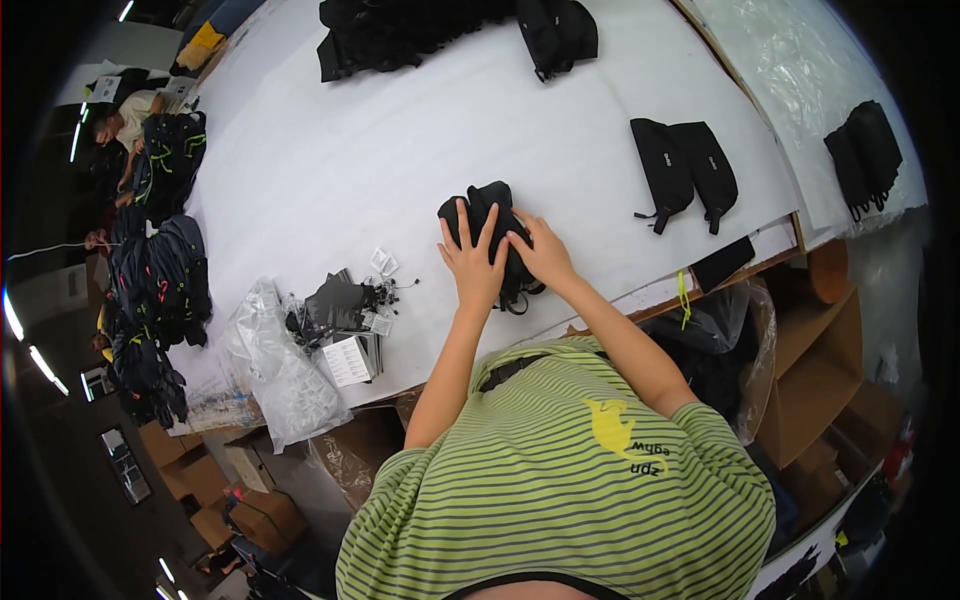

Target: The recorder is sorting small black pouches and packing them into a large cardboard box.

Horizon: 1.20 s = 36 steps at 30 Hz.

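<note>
A small stack of black zippered pouches (490,196) lies on the white table in front of me, with loops or straps poking out at its near end. My left hand (472,262) rests on top of it, fingers spread and stretched flat over the fabric. Against its right side lies my right hand (545,252), thumb and forefinger apart and touching the cloth; its other fingers are partly hidden. Just left of my hands is a pile of black tags with cords (340,300), beside a stack of printed cards (350,362).
Two black pouches (687,172) lie at right; more black pouches (558,38) are heaped at the far edge. A clear plastic bag (275,350) hangs over the near left edge. Dark backpacks (160,270) line the left. An open cardboard box (810,370) stands at lower right.
</note>
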### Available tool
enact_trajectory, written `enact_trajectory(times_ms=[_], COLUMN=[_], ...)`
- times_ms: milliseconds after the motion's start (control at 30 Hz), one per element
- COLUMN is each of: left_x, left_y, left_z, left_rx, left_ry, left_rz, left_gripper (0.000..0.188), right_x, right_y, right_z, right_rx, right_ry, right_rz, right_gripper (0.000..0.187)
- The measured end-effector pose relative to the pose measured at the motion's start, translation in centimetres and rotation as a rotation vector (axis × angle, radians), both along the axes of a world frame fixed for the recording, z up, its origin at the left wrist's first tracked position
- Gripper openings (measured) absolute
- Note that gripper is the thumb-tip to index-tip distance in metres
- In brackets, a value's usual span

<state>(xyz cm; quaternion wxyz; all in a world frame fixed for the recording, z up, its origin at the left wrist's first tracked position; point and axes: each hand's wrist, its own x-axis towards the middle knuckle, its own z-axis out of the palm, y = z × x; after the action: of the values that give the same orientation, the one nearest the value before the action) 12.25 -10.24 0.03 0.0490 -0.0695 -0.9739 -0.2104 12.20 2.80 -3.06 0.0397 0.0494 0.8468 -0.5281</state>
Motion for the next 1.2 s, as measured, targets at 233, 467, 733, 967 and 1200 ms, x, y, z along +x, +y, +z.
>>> enact_trajectory(times_ms=[233,467,733,967,1200], left_x=[-0.1,-0.4,-0.4,-0.6,-0.4], left_y=[0.1,0.4,-0.1,1.8,3.3], left_z=[0.5,0.7,0.2,0.8,1.0], left_rx=[-0.157,-0.107,0.062,0.057,-0.100], left_ry=[-0.112,-0.129,-0.005,-0.099,-0.112], left_rz=[0.056,0.039,-0.009,-0.095,-0.041], left_gripper=[0.051,0.052,0.053,0.043,0.049], right_x=[-3.4,-4.1,-2.0,1.2,0.0], right_y=[9.7,20.0,8.8,0.8,3.4], right_z=[-0.8,-1.1,1.9,-1.7,-4.1], right_rx=[0.672,0.949,-0.109,-0.074,-0.267], right_ry=[0.360,-0.063,0.041,-0.075,-0.076], right_rz=[-0.406,-0.504,-0.242,-0.018,0.067], right_gripper=[0.058,0.071,0.047,0.050,0.046])
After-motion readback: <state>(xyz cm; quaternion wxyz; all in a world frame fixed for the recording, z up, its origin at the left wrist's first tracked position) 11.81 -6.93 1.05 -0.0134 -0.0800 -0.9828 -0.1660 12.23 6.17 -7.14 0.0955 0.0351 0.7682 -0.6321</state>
